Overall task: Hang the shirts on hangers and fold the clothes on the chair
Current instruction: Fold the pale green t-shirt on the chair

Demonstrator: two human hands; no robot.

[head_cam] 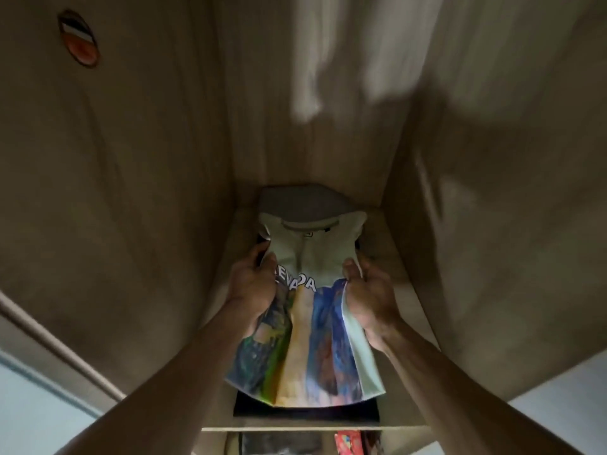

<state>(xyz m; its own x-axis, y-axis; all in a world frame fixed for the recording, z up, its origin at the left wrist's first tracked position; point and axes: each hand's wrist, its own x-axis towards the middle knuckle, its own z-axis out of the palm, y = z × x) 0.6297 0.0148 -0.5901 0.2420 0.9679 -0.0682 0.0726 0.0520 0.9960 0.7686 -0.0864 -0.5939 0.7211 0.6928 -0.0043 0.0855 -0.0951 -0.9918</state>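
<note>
A folded pale green shirt (312,254) with a colourful print and white letters lies on a wooden wardrobe shelf (400,287). My left hand (254,284) grips its left edge and my right hand (369,290) grips its right edge. A dark folded garment (305,409) sits under the shirt at the shelf's front. A grey folded item (308,203) lies behind the collar at the back of the shelf.
Wooden wardrobe walls (131,159) close in on the left, right and back. A round orange sticker (78,39) is on the left wall. Below the shelf's front edge (312,429) a red item (349,443) and dark clothes show.
</note>
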